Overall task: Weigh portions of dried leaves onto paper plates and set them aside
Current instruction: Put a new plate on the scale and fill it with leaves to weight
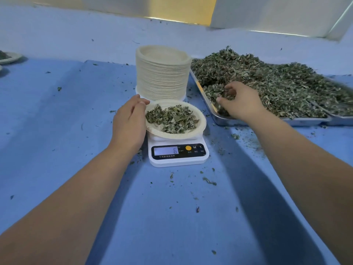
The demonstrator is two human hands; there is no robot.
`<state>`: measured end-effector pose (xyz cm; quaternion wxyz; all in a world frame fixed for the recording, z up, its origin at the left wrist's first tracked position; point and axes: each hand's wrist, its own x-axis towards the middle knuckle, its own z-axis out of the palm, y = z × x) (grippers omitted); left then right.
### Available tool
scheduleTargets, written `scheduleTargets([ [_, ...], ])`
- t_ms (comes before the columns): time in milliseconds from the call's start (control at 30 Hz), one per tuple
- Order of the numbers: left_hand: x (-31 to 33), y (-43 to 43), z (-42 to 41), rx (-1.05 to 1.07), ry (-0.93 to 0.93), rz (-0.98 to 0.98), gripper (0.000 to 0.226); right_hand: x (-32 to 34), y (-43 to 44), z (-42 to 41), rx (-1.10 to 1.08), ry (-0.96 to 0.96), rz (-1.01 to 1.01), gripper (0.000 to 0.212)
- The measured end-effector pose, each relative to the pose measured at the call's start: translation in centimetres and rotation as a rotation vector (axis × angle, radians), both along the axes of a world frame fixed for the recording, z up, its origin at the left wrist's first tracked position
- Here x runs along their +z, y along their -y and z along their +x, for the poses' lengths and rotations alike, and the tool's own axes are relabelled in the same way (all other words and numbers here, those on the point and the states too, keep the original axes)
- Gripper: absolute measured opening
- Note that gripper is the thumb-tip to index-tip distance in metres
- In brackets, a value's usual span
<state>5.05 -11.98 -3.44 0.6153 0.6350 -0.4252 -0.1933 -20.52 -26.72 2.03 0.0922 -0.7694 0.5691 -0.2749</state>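
Note:
A white digital scale [178, 154] stands mid-table, its display reading 6. On it sits a paper plate [198, 129] holding a small heap of dried leaves [172, 117]. My left hand [129, 121] holds the plate's left rim, thumb on the edge. To the right, a metal tray [225, 122] carries a big pile of dried leaves [277, 83]. My right hand [242, 100] reaches into the tray's near left corner, fingers curled around a clump of leaves.
A tall stack of paper plates [162, 73] stands just behind the scale. Filled plates [9, 57] sit at the far left edge. A second tray [342, 119] adjoins the first on the right. Leaf crumbs litter the blue table cover [57, 111].

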Motion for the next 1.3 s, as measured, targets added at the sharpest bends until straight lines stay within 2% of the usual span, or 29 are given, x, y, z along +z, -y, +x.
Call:
scheduleTargets([
  [67, 0.0, 0.0, 0.0, -0.007, 0.009, -0.007, 0.045, -0.9, -0.1, 0.2, 0.04, -0.011, 0.002, 0.045],
  [167, 0.0, 0.1, -0.1, 0.006, 0.0, -0.008, 0.045, -0.5, -1.3, 1.7, 0.171, 0.038, -0.063, 0.034],
  [267, -0.1, 0.1, 0.0, 0.003, -0.011, -0.014, 0.044, 0.8, -2.7, 3.8, 0.333, -0.006, -0.109, 0.023],
  [400, -0.2, 0.1, 0.0, 0.0, -0.011, -0.012, 0.043, 2.9, -4.7, 6.2, 0.548, -0.124, -0.02, 0.03],
  [500, -0.1, 0.0, 0.0, -0.017, -0.019, -0.022, 0.041, 3.6, -5.6, 7.4, 0.601, -0.228, -0.007, 0.029],
  [633, 0.1, -0.3, -0.2, -0.068, -0.008, -0.026, 0.034, 3.8, -6.0, 7.8, 0.596, -0.279, 0.025, 0.024],
  [700, -0.1, -0.4, -0.2, -0.079, 0.012, -0.018, 0.033, 3.9, -6.0, 7.4, 0.556, -0.251, -0.04, 0.019],
  [800, -0.2, -0.3, -0.2, -0.045, 0.036, -0.001, 0.028, 3.9, -4.8, 5.9, 0.356, -0.209, -0.139, 0.018],
  [900, -0.2, -0.2, -0.2, 0.032, 0.043, -0.005, 0.023, 2.8, -2.6, 3.6, 0.116, -0.314, -0.045, 0.018],
  [967, -0.3, -0.1, -0.2, 0.034, 0.071, 0.004, 0.024, 1.3, -1.7, 2.5, 0.039, -0.399, 0.046, 0.029],
  [1033, -0.3, -0.2, -0.1, 0.018, 0.102, 0.023, 0.024, -0.3, -1.3, 1.8, 0.034, -0.461, 0.136, 0.048],
  [1100, -0.4, -0.2, -0.3, -0.004, 0.111, 0.029, 0.025, -1.4, -1.1, 1.4, 0.059, -0.463, 0.161, 0.057],
  [1300, -0.2, -0.6, -0.5, -0.025, 0.085, -0.012, 0.026, -1.3, -1.1, 1.4, 0.088, -0.314, 0.069, 0.057],
])
